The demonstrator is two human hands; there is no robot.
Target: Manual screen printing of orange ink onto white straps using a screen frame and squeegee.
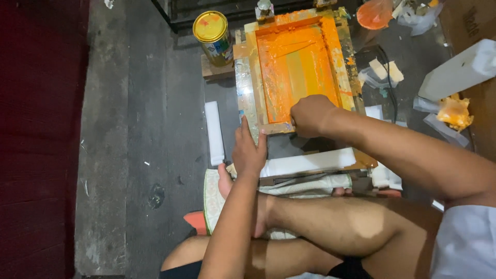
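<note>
Left hand (249, 150) fingers flat, steadying frame (295, 67) near corner. Right hand (310, 114) fisted on squeegee, barely visible, at near edge; orange ink (292, 62) spread. Stroke calls for firm, even pressure.

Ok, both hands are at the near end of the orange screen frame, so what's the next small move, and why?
Probably draw the right hand toward the body across the near end of the mesh. It is closed on something at the near inside edge of the screen frame, orange ink coats the mesh behind it, and the left hand braces the near left corner.
</note>
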